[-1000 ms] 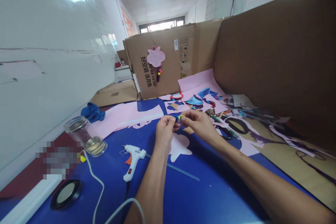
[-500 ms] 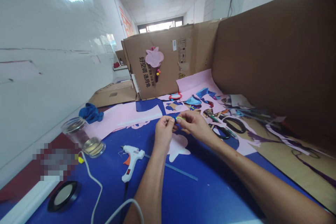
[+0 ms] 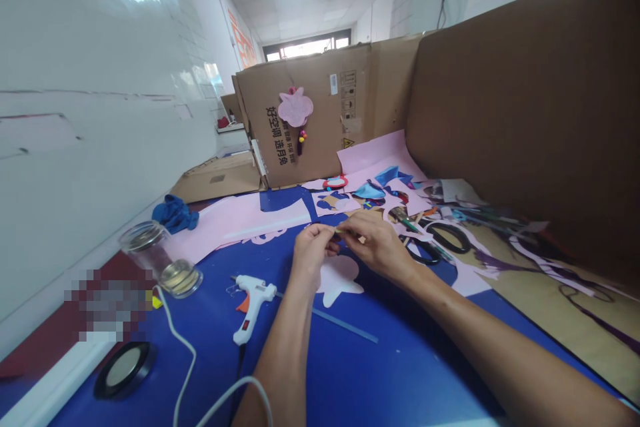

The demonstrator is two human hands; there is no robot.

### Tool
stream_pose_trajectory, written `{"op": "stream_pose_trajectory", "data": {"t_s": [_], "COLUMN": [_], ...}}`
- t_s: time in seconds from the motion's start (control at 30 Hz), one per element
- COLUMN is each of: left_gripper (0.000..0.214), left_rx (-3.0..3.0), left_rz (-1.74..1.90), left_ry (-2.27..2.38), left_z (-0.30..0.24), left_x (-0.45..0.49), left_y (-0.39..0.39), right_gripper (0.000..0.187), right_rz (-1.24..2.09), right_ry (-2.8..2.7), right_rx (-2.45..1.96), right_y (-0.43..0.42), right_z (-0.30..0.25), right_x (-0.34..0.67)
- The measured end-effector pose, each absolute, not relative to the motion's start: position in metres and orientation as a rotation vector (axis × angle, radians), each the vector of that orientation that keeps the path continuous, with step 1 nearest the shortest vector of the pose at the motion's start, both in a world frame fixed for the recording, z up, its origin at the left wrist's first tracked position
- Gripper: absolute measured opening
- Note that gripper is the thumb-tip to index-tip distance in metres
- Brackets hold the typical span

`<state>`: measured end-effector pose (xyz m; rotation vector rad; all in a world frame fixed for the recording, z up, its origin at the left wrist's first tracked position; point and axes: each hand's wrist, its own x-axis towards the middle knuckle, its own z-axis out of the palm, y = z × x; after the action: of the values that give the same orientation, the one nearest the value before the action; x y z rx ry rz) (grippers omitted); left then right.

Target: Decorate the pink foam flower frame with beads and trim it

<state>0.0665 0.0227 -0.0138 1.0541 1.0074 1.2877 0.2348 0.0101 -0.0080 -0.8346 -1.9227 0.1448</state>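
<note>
Two hands meeting over a blue bench

Centre of frame: left hand (image 3: 311, 255) and right hand (image 3: 376, 239) together, fingertips of both closed on a small yellowish piece (image 3: 339, 231), mostly hidden by the fingers. Just below them, a pink cutout (image 3: 341, 279) flat on the bench (image 3: 360, 380). Lower left of centre, a white glue gun (image 3: 254, 300) on its side, nozzle toward the left. Farther left, a clear jar (image 3: 163, 260). Right of the hands, black-handled scissors (image 3: 469, 240) among paper scraps.
</note>
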Motion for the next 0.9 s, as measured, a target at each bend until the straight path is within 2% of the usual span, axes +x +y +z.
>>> {"op": "stream_pose_trajectory", "data": {"t_s": [0.43, 0.7, 0.8, 0.9], "left_gripper": [0.027, 0.027, 0.028, 0.032], "left_rx": [0.831, 1.043, 1.055, 1.006], "left_rz": [1.374, 1.415, 1.390, 1.352], "left_ry": [0.918, 1.013, 1.042, 1.022], "left_z": [-0.0136, -0.0117, -0.0105, -0.0098], "left_x": [0.0677, 0.0683, 0.0699, 0.0694], "left_y": [0.0260, 0.0252, 0.0239, 0.0229], "right_gripper": [0.016, 0.016, 0.021, 0.018], "right_rz": [0.485, 0.501, 0.520, 0.529], "right_ry": [-1.624, -1.657, -1.707, -1.766], "right_rx": [-0.971, -0.955, -0.897, -0.877], "right_y": [0.0106, 0.0155, 0.0155, 0.0150], "right_z": [-0.0064, -0.0072, -0.0079, -0.0079], "right_x": [0.2276, 0.2306, 0.2305, 0.2303]}}
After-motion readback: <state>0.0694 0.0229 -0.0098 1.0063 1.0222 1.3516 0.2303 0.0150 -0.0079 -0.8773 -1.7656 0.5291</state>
